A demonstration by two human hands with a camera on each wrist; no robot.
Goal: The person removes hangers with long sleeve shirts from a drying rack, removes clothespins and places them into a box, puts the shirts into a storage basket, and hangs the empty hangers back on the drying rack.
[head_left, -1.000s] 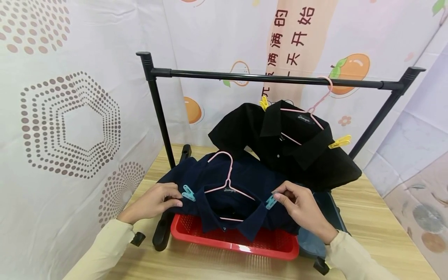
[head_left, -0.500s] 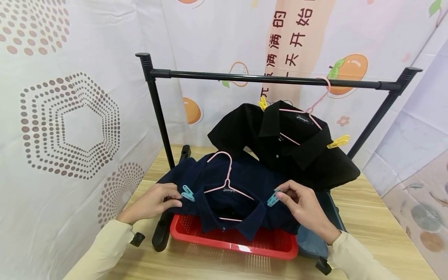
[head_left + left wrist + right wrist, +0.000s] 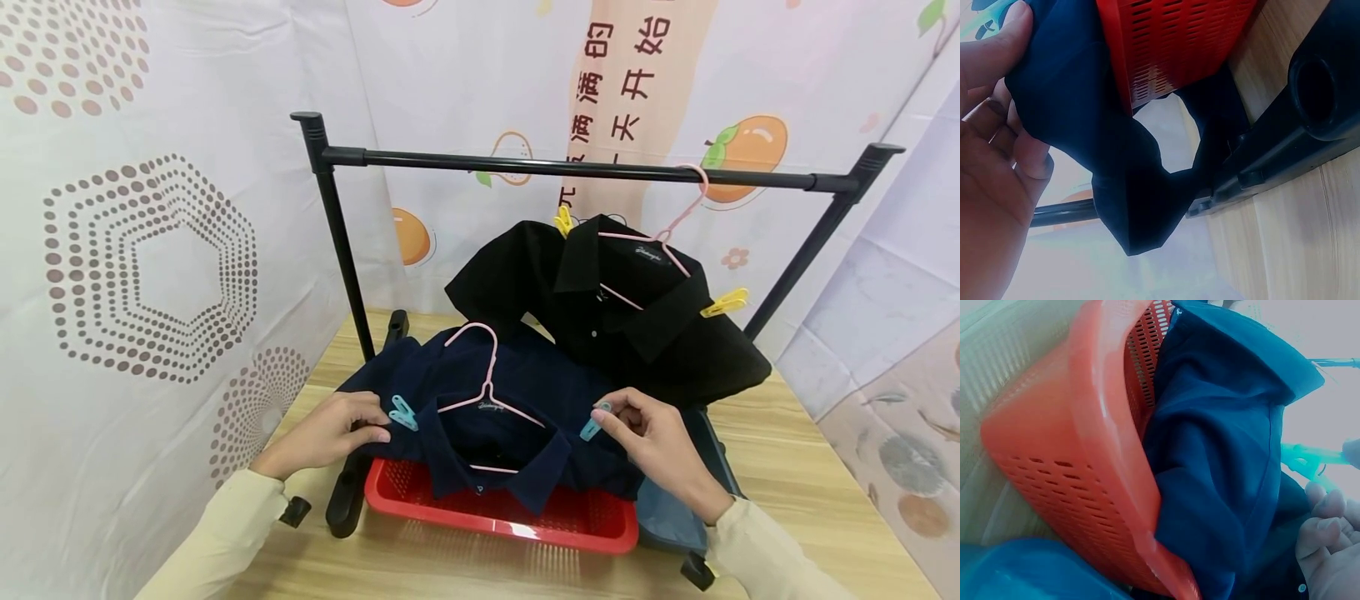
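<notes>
A navy collared shirt (image 3: 442, 367) lies over a red basket (image 3: 480, 523), with a pink hanger (image 3: 491, 367) inside its neck. My left hand (image 3: 333, 429) pinches the shirt's left shoulder between thumb and fingers, beside a teal clothespin (image 3: 403, 414) set there. In the left wrist view, the sleeve cloth (image 3: 1063, 81) drapes from that hand (image 3: 991, 144). On the other shoulder, my right hand (image 3: 648, 433) pinches a second teal clothespin (image 3: 595, 423) by its handle end. The right wrist view shows this clothespin (image 3: 1310, 456) blurred against bright light, close to the fingertips.
A black rack (image 3: 525, 164) stands behind. From its bar a black shirt (image 3: 525, 267) hangs on a pink hanger (image 3: 693, 204), with yellow clothespins (image 3: 726, 302) at its shoulders. A dark blue container (image 3: 667, 517) sits right of the basket, and the rack's foot (image 3: 345, 504) lies left.
My right hand and its clothespin have shifted slightly to the right, away from the shirt's collar. The left hand has stayed at the left shoulder.
</notes>
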